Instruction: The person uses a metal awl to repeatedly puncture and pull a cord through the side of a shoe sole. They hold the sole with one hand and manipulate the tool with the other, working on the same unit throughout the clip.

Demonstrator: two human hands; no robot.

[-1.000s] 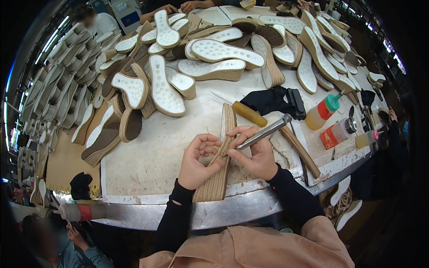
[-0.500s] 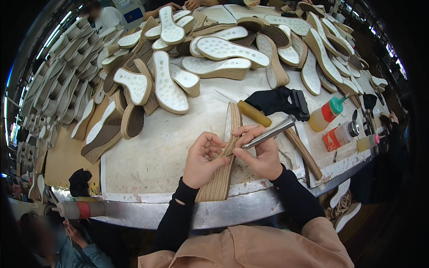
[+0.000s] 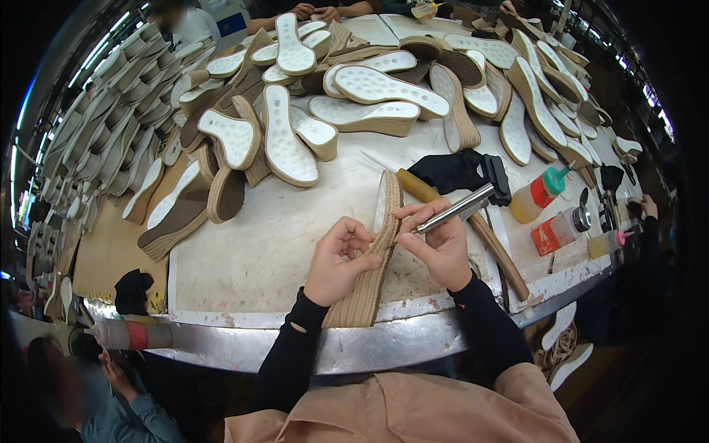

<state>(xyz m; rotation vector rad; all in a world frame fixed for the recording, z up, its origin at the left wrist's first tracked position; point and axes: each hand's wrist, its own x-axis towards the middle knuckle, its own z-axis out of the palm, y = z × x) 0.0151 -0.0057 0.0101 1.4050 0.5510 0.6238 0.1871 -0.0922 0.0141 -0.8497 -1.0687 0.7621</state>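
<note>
A wedge shoe sole (image 3: 357, 299) wrapped in tan braided cord stands on edge at the table's front. My left hand (image 3: 334, 267) grips it from the left, thumb and fingers pinching its side. In my right hand (image 3: 441, 249) is a shiny metal rod-shaped tool (image 3: 464, 205), slanting up to the right; its lower end points toward the sole and is partly hidden by my fingers. Those right fingertips sit close against the sole's right edge. Just beyond lies an awl (image 3: 416, 184) with a yellow handle, beside a black cloth item (image 3: 447, 171).
Many wedge soles (image 3: 384, 87) are heaped across the table's far side, with more stacked (image 3: 111, 125) at left. On the right are a wooden handle (image 3: 501, 255), a green-capped bottle (image 3: 538, 196) and a red-labelled container (image 3: 557, 229). A bottle (image 3: 133, 334) lies at the front-left edge. Other people work nearby.
My right hand with the metal tool has shifted slightly right, away from the sole's edge. The left hand keeps its grip. The whole view has moved a little.
</note>
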